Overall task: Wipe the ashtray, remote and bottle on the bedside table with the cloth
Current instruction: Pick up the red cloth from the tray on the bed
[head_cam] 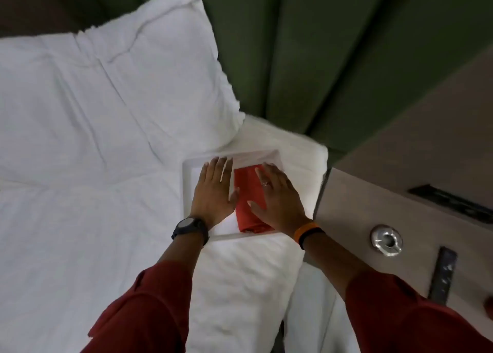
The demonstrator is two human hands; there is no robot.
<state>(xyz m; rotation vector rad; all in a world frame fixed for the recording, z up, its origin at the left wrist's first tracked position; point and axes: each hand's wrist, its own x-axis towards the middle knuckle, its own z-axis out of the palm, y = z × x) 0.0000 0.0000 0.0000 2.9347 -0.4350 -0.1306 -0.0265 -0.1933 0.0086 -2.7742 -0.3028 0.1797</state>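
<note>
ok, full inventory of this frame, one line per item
cloth: 1, red-orange, folded, in tray
tray: 1, white, on bed
pillow: 1, white, head of bed
bed: 1, white linen, left
headboard: 1, green, padded, top
bedside table: 1, beige, right
ashtray: 1, silver, on table
remote: 1, dark, on table
bottle: not clearly visible
left hand: flat, black watch
right hand: flat on cloth, ring, orange band

**Bed and bedside table**

The white bed [80, 219] carries a pillow [133, 86] at its head and a shallow white tray [188, 192] near its right edge. Just beside it, the grey-brown bedside table [360, 206] holds a shiny metal ashtray [386, 240] and, nearer, a dark, blurred strip, probably the remote [442, 275].
</note>
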